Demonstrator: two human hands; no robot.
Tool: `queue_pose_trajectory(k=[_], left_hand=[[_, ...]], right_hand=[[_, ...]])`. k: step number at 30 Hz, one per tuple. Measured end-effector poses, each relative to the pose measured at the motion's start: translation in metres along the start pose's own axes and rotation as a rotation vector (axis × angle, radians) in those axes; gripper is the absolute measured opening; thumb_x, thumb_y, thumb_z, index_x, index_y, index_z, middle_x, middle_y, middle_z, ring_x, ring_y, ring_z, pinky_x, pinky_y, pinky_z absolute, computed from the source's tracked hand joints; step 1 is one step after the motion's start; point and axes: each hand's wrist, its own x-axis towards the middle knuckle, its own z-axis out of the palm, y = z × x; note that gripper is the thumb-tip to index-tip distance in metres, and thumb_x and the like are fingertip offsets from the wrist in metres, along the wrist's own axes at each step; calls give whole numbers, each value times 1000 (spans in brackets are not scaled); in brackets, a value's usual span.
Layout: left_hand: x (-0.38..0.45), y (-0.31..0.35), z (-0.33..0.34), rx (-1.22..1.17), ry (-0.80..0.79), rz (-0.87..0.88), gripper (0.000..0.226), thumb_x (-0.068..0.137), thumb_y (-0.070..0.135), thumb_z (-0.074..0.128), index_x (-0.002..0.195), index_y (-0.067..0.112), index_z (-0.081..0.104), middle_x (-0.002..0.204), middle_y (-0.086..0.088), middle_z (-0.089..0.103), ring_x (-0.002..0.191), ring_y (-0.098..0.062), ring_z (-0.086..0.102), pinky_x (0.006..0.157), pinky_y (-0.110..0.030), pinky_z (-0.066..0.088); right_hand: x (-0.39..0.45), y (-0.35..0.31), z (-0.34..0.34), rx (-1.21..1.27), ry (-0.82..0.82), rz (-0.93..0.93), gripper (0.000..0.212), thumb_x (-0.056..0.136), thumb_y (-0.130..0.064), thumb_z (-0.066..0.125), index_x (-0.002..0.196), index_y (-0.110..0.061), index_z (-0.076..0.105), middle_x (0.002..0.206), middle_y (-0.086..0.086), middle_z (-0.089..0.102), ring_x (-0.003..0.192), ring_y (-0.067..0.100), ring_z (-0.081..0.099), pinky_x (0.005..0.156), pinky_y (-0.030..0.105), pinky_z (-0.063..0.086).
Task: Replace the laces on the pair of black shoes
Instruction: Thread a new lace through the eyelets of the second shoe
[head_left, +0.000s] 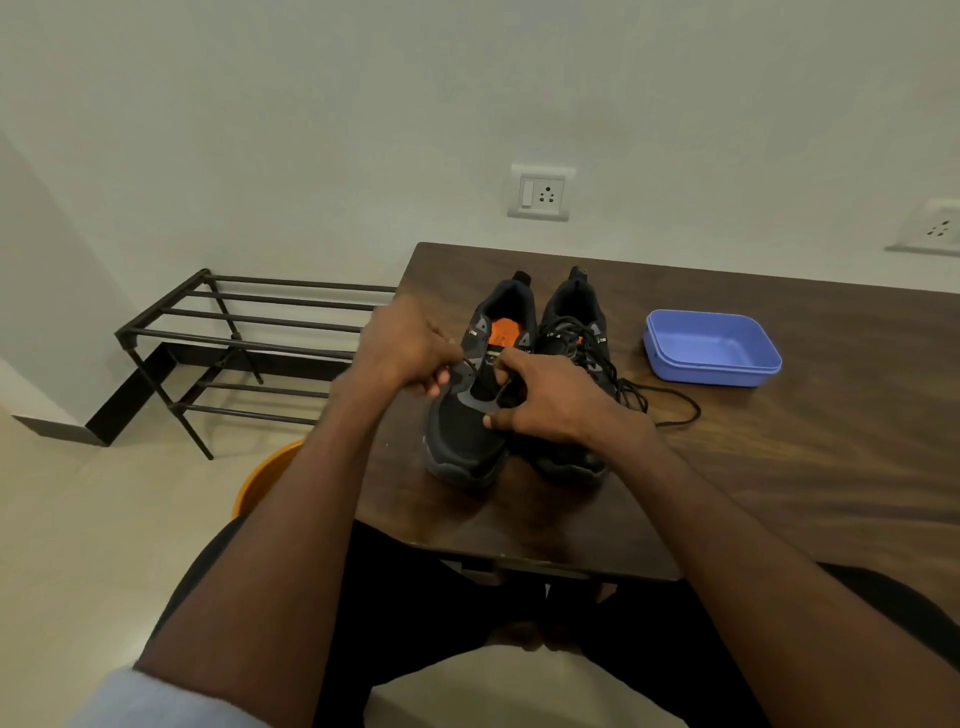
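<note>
i see dim, soft indoor light with a greenish cast on the wall (311, 130). the desk (779, 467) carries a dull sheen and faint shadows. the wide lens bends the edges, and the sleeve (156, 701) at the bottom is blurred.

Small pale marks sit on the side panels of the left shoe (470, 415) and the right shoe (574, 332), and there's dark print on the orange insole (503, 332) too, but every bit of it is too small and blurred to read.
</note>
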Motion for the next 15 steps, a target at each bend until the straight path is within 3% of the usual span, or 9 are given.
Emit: queue_pose_trajectory(k=[4,6,10,13,15], left_hand=[[4,-8,-26,-164,224,20,12,95,21,74,97,9,76,66,-9,72,45,-10,63,43,-19,49],[4,-7,-25,-171,105,11,12,96,18,72,98,8,76,66,-8,71,46,-11,63,44,-20,50],[-1,3,-7,-159,-144,6,8,97,15,69,96,8,74,63,-5,68,50,-12,62,51,-25,52],[-2,7,-1,-199,-176,21,7,96,15,70,95,11,75,65,-3,69,53,-11,63,53,-25,53],[0,7,-3,-249,-198,5,8,96,16,70,95,13,77,66,-3,70,55,-11,64,55,-24,53]], right_hand=[[1,0,-3,42,3,-19,28,86,-42,75,97,-26,55,96,-6,61,86,15,58,78,41,54],[2,2,-2,37,1,-20,25,88,-41,74,96,-26,57,95,-6,60,87,15,58,78,40,54],[3,-3,0,174,147,15,20,91,-44,74,102,-28,68,103,-7,50,90,5,50,75,20,42],[1,-9,-1,413,244,30,3,93,-28,76,92,-25,77,95,-8,68,89,4,63,78,22,48],[-2,-11,-3,594,235,70,4,93,-20,75,95,-22,78,91,-6,75,89,5,69,80,22,53]])
